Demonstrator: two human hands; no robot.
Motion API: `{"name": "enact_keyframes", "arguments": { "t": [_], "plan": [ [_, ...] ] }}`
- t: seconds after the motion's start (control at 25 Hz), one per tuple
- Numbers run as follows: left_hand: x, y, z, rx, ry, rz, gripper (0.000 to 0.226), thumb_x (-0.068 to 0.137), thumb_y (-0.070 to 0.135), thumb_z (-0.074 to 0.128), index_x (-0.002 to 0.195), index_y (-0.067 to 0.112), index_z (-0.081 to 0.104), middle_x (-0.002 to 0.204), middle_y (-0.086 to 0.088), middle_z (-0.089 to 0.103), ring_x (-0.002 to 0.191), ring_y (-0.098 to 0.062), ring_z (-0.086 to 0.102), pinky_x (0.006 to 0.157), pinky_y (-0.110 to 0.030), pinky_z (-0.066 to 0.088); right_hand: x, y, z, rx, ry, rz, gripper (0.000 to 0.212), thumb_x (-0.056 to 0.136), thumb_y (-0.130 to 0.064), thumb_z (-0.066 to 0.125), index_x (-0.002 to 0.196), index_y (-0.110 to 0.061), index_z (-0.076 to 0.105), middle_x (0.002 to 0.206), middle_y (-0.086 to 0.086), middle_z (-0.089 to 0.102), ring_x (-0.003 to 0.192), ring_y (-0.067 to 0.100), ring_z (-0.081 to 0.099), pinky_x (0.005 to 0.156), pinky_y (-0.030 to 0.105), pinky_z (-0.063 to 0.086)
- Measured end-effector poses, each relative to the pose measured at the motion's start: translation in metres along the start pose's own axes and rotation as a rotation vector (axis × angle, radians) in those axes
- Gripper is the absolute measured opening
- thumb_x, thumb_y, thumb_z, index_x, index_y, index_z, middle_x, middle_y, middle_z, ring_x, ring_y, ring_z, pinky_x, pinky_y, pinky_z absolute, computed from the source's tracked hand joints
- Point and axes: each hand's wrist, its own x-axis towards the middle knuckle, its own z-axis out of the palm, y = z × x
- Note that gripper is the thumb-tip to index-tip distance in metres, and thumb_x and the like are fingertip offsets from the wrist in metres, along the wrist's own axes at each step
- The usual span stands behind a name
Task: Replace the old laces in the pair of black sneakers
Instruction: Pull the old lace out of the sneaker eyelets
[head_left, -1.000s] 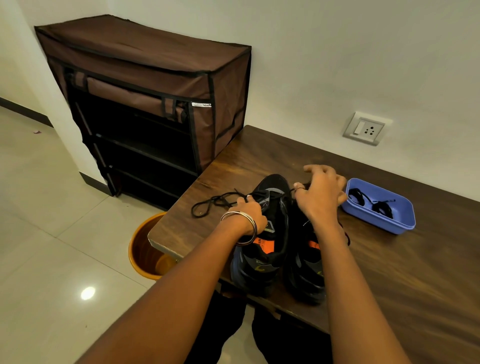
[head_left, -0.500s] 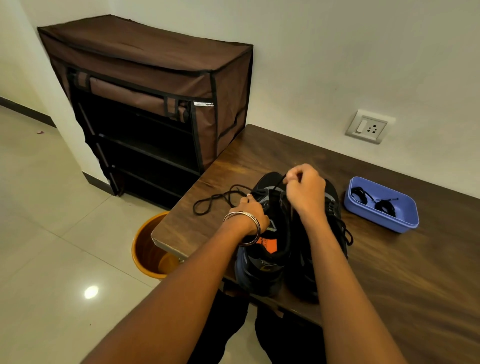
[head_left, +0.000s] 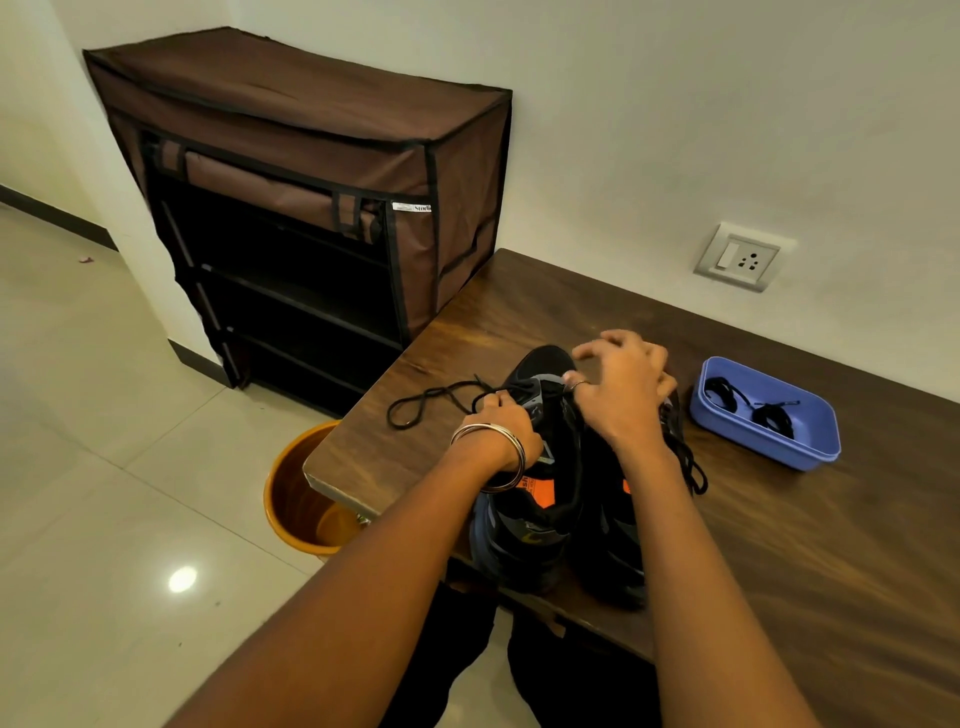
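Note:
Two black sneakers with orange insole labels stand side by side at the table's front edge, the left sneaker (head_left: 535, 509) and the right sneaker (head_left: 615, 551). My left hand (head_left: 498, 423), with bangles on the wrist, grips the left sneaker's upper by the eyelets. A loose black lace (head_left: 426, 402) trails from there leftward across the table. My right hand (head_left: 626, 392) hovers over the toes of both shoes, blurred, with its fingers spread. Whether it pinches the lace I cannot tell. The right sneaker's lace (head_left: 693, 470) hangs off its right side.
A blue plastic tray (head_left: 810, 452) holding two coiled black laces (head_left: 771, 418) sits to the right on the brown wooden table (head_left: 831, 561). An orange bucket (head_left: 291, 499) stands on the floor under the table's left corner. A brown fabric shoe rack (head_left: 311, 218) stands against the wall.
My right hand went from a closed pinch above the left sneaker to a spread, blurred pose slightly farther right. My left hand stayed on the left sneaker.

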Motion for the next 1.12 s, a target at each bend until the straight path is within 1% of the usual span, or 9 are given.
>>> {"name": "enact_keyframes", "arguments": {
  "t": [0.12,0.32,0.48,0.68,0.84,0.92,1.0,1.04,1.12],
  "plan": [
    [0.000,0.000,0.000,0.007,0.005,0.002,0.081,0.094,0.036,0.049,0.153,0.004,0.003,0.158,-0.016,0.013,0.136,-0.040,0.034,0.107,-0.043,0.034,0.001,-0.011,0.024,-0.192,-0.195,-0.060,0.019,0.091,-0.022,0.065,0.108,-0.024,0.072,0.135,-0.001,0.050,0.129,0.027,0.030,0.104,0.050,0.026],
    [0.002,-0.001,0.001,-0.027,-0.004,-0.003,0.081,0.095,0.034,0.049,0.153,0.002,0.002,0.158,-0.017,0.012,0.138,-0.040,0.031,0.109,-0.044,0.033,0.006,-0.012,0.036,-0.162,-0.111,0.026,0.018,0.093,-0.021,0.058,0.095,-0.011,0.073,0.110,0.004,0.064,0.117,0.031,0.049,0.097,0.050,0.036],
    [0.000,0.002,-0.001,-0.038,0.007,0.006,0.076,0.097,0.032,0.047,0.152,0.000,0.006,0.157,-0.017,0.016,0.138,-0.037,0.032,0.109,-0.043,0.033,0.006,-0.007,0.021,0.343,-0.037,0.177,0.022,0.092,-0.011,0.056,0.083,0.003,0.071,0.088,0.012,0.071,0.092,0.029,0.064,0.089,0.045,0.050],
    [0.001,-0.002,-0.001,-0.058,-0.015,-0.005,0.082,0.096,0.033,0.047,0.152,0.001,-0.003,0.158,-0.018,0.011,0.140,-0.040,0.028,0.110,-0.043,0.031,0.001,-0.011,-0.010,1.209,0.074,0.241,0.028,0.105,-0.012,0.040,0.084,-0.010,0.058,0.078,0.007,0.065,0.077,0.021,0.068,0.084,0.035,0.057],
    [0.001,0.000,0.000,-0.049,-0.027,-0.003,0.082,0.095,0.032,0.045,0.153,0.003,-0.005,0.158,-0.018,0.011,0.139,-0.039,0.029,0.110,-0.044,0.032,0.004,-0.001,-0.023,1.580,0.277,0.231,0.024,0.105,-0.011,0.042,0.086,-0.010,0.057,0.066,0.002,0.052,0.051,0.013,0.048,0.063,0.034,0.056],
    [0.002,0.000,-0.001,-0.051,-0.033,0.003,0.083,0.095,0.033,0.046,0.153,0.004,-0.005,0.158,-0.017,0.012,0.139,-0.039,0.030,0.110,-0.044,0.032,0.005,0.002,-0.016,1.201,0.254,0.198,0.015,0.101,-0.012,0.050,0.091,-0.014,0.061,0.072,-0.002,0.057,0.058,0.012,0.053,0.066,0.035,0.055],
    [0.003,-0.001,-0.001,-0.051,-0.037,0.002,0.084,0.094,0.034,0.047,0.153,0.005,-0.005,0.158,-0.017,0.014,0.138,-0.039,0.030,0.110,-0.044,0.032,0.006,0.007,-0.002,0.460,0.168,0.090,0.015,0.094,-0.016,0.061,0.107,-0.023,0.064,0.101,-0.005,0.064,0.096,0.018,0.060,0.090,0.046,0.049],
    [0.003,-0.001,0.000,-0.045,-0.034,0.002,0.084,0.094,0.034,0.048,0.153,0.005,-0.005,0.158,-0.017,0.014,0.138,-0.039,0.031,0.111,-0.044,0.032,0.006,0.007,0.005,0.149,0.085,0.017,0.025,0.092,-0.019,0.065,0.116,-0.027,0.064,0.117,-0.005,0.059,0.116,0.022,0.051,0.100,0.049,0.039],
    [0.003,-0.001,-0.001,-0.034,-0.026,0.004,0.083,0.094,0.035,0.047,0.154,0.007,-0.004,0.157,-0.017,0.016,0.138,-0.039,0.031,0.110,-0.045,0.032,0.006,0.001,0.015,-0.131,-0.099,-0.046,0.024,0.092,-0.023,0.065,0.116,-0.026,0.068,0.126,-0.003,0.054,0.128,0.026,0.038,0.104,0.051,0.028]
  ]
}}
